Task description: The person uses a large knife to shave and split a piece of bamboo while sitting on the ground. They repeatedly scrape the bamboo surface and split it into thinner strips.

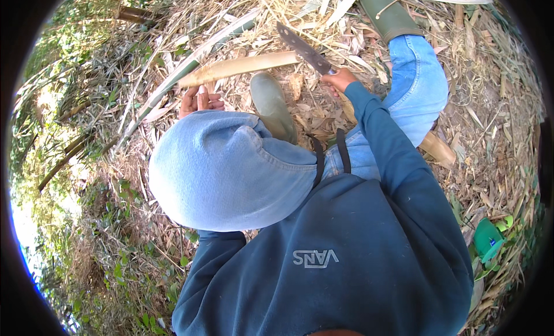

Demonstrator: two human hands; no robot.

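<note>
My right hand point(339, 81) is closed round the handle of a machete point(306, 51), whose dark, spotted blade points up and to the left. To the left, beyond my bent knee, my left hand point(199, 100) has its fingers curled and its thumb raised. It is at the near end of a pale split bamboo piece point(239, 67); whether it grips that piece or something else is hidden. The right end of the bamboo piece lies below the machete's blade. One olive rubber boot point(271, 105) stands between my hands.
A long green bamboo strip point(173, 76) curves along the left. My other boot point(392, 15) is stretched out at the upper right. Another pale bamboo piece point(437, 148) passes under my right leg. A green cap-like thing point(487, 241) lies at right. Dry leaves and shavings cover the ground; brush grows at left.
</note>
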